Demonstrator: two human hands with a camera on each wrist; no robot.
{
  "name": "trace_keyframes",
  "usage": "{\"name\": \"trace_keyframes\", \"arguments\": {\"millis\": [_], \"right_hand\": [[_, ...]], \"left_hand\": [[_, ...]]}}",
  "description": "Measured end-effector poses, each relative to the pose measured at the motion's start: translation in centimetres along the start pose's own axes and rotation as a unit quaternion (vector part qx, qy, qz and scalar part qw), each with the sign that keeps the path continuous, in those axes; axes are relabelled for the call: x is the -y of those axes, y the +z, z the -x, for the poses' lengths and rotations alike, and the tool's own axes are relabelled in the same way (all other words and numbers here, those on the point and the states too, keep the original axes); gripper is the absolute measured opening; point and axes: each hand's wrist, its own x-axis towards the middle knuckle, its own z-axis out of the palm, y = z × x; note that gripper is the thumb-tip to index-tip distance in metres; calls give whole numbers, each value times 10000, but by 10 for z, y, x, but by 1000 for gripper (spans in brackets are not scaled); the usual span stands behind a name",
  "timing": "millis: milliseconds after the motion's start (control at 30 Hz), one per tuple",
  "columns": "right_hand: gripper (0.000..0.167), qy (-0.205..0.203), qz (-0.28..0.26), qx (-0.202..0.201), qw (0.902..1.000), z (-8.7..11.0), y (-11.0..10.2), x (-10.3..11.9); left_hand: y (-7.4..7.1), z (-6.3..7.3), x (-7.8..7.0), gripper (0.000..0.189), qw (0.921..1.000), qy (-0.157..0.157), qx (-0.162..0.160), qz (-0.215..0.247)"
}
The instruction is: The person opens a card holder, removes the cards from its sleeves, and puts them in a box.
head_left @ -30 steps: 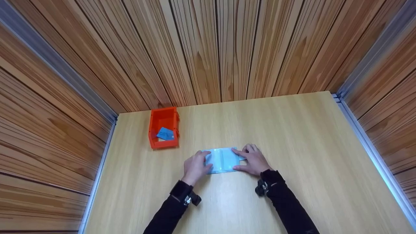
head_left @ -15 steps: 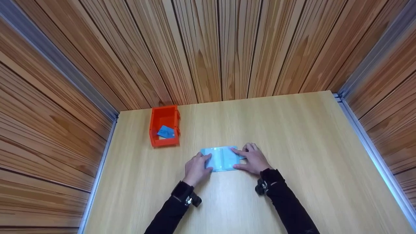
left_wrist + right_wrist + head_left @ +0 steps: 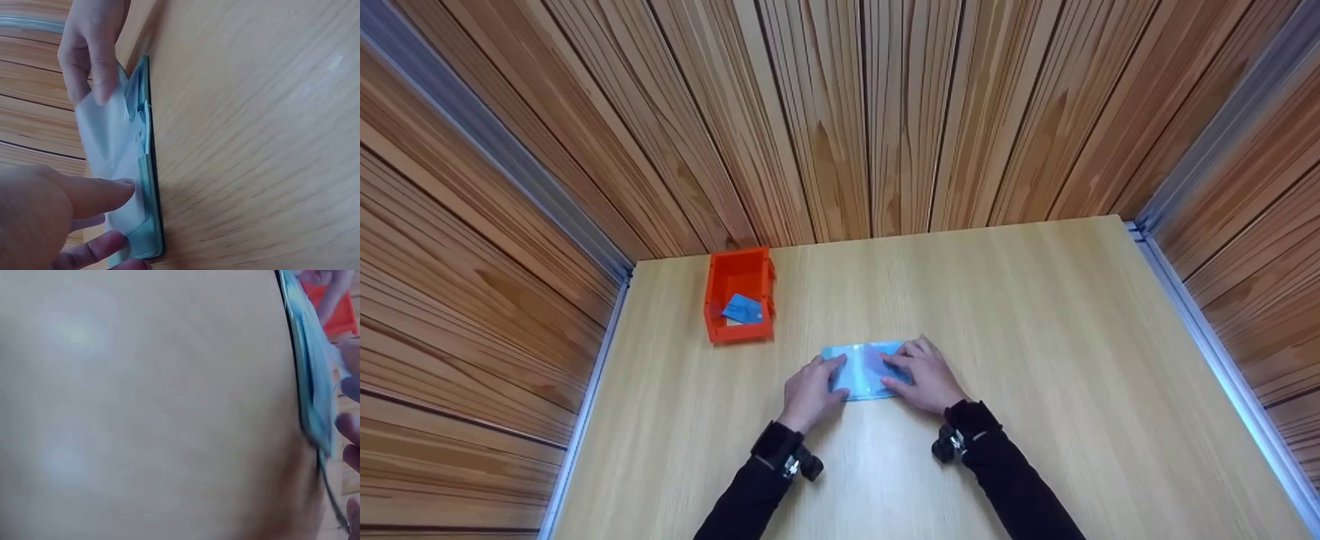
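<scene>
A light-blue card holder (image 3: 855, 371) with clear plastic sleeves lies opened out on the table. My left hand (image 3: 812, 388) holds its left end; in the left wrist view the thumb and fingers rest along the cover's stitched edge (image 3: 149, 197). At the other end my right hand (image 3: 926, 375) pinches a clear sleeve page (image 3: 104, 129), which stands raised and bent above the cover. Fanned sleeves and the dark underside of the holder (image 3: 312, 371) show blurred in the right wrist view. Part of the right end is hidden under my right hand.
An orange-red bin (image 3: 739, 332) stands at the table's back left with blue cards (image 3: 742, 308) inside. Wood-plank walls (image 3: 840, 150) with metal rails enclose the pale wooden table (image 3: 1035, 315) at the back and sides.
My right hand has shifted left over the holder, bringing a clear sleeve page with it. The blue tab that stuck out at the right end is out of sight. My left hand has barely moved.
</scene>
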Motion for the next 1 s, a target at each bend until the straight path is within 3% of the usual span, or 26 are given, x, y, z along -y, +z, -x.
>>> {"name": "trace_keyframes", "arguments": {"millis": [100, 300, 367, 533, 733, 1000], "right_hand": [[56, -86, -350, -24, 9993, -2, 3, 9], [74, 31, -863, 402, 9955, -4, 7, 22], [78, 47, -924, 537, 9943, -4, 10, 25], [77, -80, -769, 706, 9945, -4, 15, 28], [65, -161, -573, 720, 9956, -2, 13, 25], [61, -311, 493, 424, 9974, -2, 2, 7]], "left_hand": [[-4, 2, 2, 62, 9998, 4, -126, 159], [-13, 3, 6, 55, 9956, 238, -898, 114], [-16, 3, 8, 55, 9943, 269, -1022, 160], [-17, 3, 8, 58, 9962, 285, -808, 139], [-3, 0, 8, 58, 9973, 440, -437, -396], [4, -4, 10, 57, 9965, 378, -273, -698]]}}
